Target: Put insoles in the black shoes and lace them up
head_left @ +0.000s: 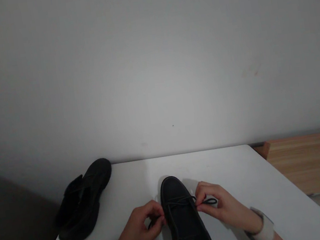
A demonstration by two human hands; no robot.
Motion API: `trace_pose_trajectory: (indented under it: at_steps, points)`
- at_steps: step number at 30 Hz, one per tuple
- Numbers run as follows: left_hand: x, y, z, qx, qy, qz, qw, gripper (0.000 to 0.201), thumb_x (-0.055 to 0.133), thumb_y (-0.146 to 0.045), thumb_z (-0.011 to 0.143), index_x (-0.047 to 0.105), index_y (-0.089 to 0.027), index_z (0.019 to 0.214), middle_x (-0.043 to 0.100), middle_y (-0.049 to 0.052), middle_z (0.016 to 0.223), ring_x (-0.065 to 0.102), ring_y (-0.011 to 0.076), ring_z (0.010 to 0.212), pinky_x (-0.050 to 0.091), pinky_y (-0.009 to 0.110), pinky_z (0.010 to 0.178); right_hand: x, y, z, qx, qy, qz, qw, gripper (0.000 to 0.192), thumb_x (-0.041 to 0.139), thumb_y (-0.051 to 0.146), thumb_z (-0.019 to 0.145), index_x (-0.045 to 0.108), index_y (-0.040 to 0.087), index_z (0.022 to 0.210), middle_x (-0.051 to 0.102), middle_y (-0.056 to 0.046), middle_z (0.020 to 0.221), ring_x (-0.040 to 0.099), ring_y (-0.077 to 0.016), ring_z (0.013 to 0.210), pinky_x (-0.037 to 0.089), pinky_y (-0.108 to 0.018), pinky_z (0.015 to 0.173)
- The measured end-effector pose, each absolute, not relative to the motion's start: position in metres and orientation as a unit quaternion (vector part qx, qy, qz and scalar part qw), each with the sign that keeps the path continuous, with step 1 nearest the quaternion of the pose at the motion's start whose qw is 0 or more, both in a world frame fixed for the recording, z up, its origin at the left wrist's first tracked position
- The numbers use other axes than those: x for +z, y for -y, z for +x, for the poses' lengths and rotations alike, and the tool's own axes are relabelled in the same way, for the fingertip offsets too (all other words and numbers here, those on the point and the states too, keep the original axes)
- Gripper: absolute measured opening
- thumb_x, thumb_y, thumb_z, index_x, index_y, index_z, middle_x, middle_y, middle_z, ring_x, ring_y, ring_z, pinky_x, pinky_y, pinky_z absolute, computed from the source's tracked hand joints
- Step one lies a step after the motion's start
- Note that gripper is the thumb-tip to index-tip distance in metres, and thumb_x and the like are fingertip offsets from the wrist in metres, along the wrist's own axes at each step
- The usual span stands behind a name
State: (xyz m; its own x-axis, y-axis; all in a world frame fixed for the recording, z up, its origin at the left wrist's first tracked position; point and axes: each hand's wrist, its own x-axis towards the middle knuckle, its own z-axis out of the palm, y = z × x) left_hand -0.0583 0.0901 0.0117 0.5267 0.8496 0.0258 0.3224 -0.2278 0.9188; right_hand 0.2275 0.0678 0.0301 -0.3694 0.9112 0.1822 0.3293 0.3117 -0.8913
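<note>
Grip: both of your hands were pinched shut on the lace [180,202] of the black shoe [184,216]. Your left hand [140,227] held the lace end between thumb and fingertips just left of the shoe, and your right hand [221,205] pinched a small loop of lace just right of it.
Shoe: it lay on the white desk [240,172], near you and about centre, toe pointing away toward the far wall, its heel cut off by the near edge of the view.
Lace relative to grip: the lace ran across the top of the shoe between your two hands, roughly taut, each end inside a pinch; the hands sat on either side of the shoe, touching or just beside its upper.
Risk: as I judged it, the thin lace could have slipped from a fingertip pinch if you had pulled unevenly, and the loop in your right hand could have collapsed; a hard pull could also have dragged the shoe across the smooth desk.
Second shoe: another black shoe [82,202] lay on its side at the far left desk edge, well apart from your hands.
Wrist: a pale band [265,230] sat on your right wrist.
</note>
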Motion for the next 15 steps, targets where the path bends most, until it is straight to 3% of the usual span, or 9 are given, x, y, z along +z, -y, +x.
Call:
trace_pose_trajectory:
  at_steps: [15]
  points:
    - [0.0110, -0.0887, -0.0543, 0.295, -0.424, 0.738, 0.434, 0.009, 0.059, -0.019, 0.081, 0.066, -0.019, 0.075, 0.066, 0.001, 0.074, 0.059, 0.0167, 0.072, 0.046, 0.025, 0.070, 0.0351, -0.0654, 0.2259, 0.406, 0.713, -0.443, 0.362, 0.012, 0.068, 0.020, 0.088, 0.063, 0.019, 0.077, 0.063, -0.002, 0.081, 0.059, -0.0179, 0.079, 0.045, -0.030, 0.073]
